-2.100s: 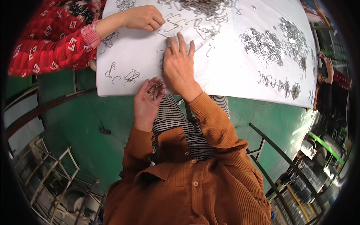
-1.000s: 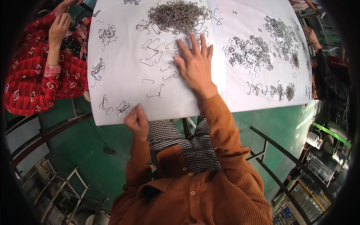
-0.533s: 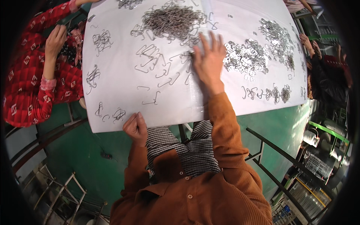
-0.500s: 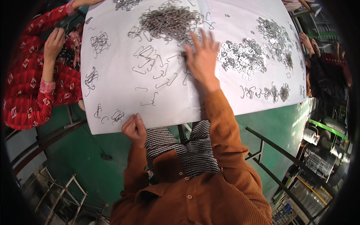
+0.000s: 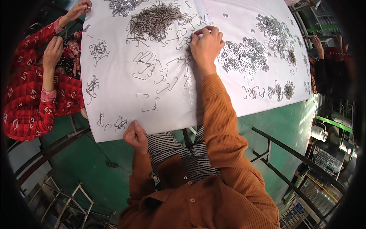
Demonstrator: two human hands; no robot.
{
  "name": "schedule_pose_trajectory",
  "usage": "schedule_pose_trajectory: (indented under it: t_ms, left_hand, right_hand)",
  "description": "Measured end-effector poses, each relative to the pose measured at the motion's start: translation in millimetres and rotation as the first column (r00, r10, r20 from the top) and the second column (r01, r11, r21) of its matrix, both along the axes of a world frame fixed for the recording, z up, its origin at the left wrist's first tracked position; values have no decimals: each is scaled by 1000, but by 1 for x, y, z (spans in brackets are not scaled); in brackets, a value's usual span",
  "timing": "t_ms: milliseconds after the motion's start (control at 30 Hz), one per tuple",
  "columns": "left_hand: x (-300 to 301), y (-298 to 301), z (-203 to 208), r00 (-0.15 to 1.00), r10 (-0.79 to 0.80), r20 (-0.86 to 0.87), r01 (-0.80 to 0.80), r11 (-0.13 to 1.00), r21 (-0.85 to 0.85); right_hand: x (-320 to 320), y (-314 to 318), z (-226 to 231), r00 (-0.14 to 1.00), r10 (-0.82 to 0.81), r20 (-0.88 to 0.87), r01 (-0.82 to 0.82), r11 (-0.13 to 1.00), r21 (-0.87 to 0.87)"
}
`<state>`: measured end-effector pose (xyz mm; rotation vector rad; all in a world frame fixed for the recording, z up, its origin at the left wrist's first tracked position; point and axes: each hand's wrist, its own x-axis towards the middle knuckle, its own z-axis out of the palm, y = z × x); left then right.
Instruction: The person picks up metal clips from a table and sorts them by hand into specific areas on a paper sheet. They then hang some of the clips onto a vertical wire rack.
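My right hand (image 5: 207, 45) rests low over the white tabletop, its fingers bent and drawn together; what they hold, if anything, is hidden. Loose bent wire hooks (image 5: 182, 41) lie just to its left, beyond them a dense heap of the same hooks (image 5: 154, 22). Right of the hand spreads a pile of small silvery metal buckles (image 5: 244, 55). At the near table edge my left hand (image 5: 135, 136) is closed in a fist, its contents out of sight. Beside it sits a small cluster of wire hooks (image 5: 120, 122).
The white-covered table (image 5: 160, 124) carries several more hook clusters (image 5: 99, 49) along its left side and a second buckle pile (image 5: 274, 32) at the far right. A person in a red patterned sleeve (image 5: 32, 99) sits at left. Metal bars (image 5: 286, 149) stand at lower right.
My right hand's fingers, spread before, are now curled in. More loose hooks show between it and the heap. My left fist stays nearly still. The co-worker's far hand has come into view.
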<state>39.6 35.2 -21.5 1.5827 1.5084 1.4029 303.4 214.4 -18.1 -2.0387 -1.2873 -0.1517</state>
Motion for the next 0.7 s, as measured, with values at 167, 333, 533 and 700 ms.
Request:
schedule_pose_trajectory:
  t_ms: [167,333,533,700]
  left_hand:
    - [5,12,21,943,145,300,-63,962,-267]
    - [33,29,54,408,117,906,425,854,-301]
    - [87,77,58,196,448,872,596,652,-469]
    - [106,114,47,-5,339,941,606,750,-267]
  right_hand:
    - [2,13,-2,995,48,83,-40,994,-100]
    - [4,15,4,987,74,143,-41,974,-223]
    - [-12,-30,46,920,392,-10,-391,919,52]
    - [-2,-12,31,927,361,-103,-367,929,-45]
